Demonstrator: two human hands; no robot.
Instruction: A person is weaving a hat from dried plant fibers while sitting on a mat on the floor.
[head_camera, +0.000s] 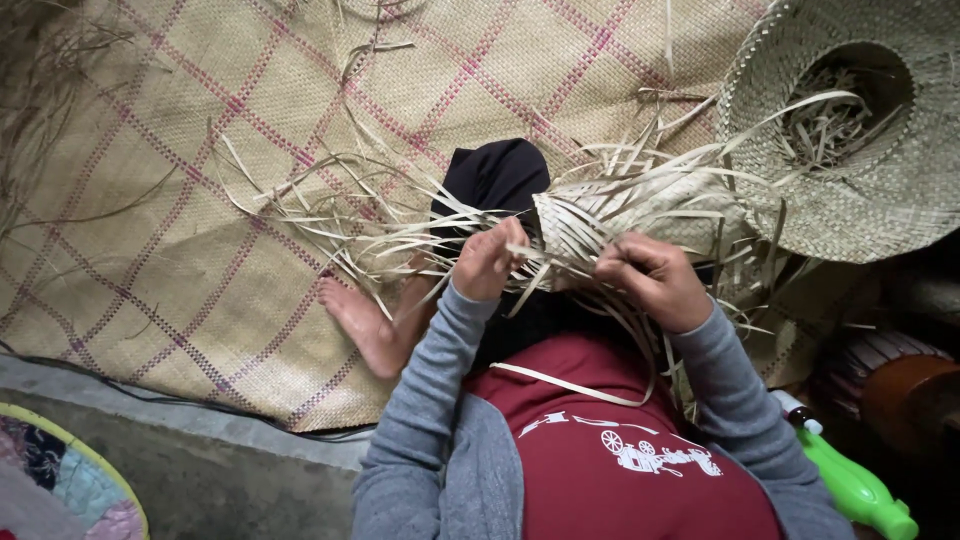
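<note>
Now half-woven pale straw piece (600, 215), loose strips

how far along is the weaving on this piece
Done: a tight woven section has formed at the piece's middle. In hand: the left hand and right hand pinch strips at its near edge. Left: many loose strips fan out unwoven. A finished-looking hat lies beside it on the mat.

Open woven mat (200, 150) to the left; finished straw hat (850, 130) and green bottle (860, 490) crowding the right.
</note>
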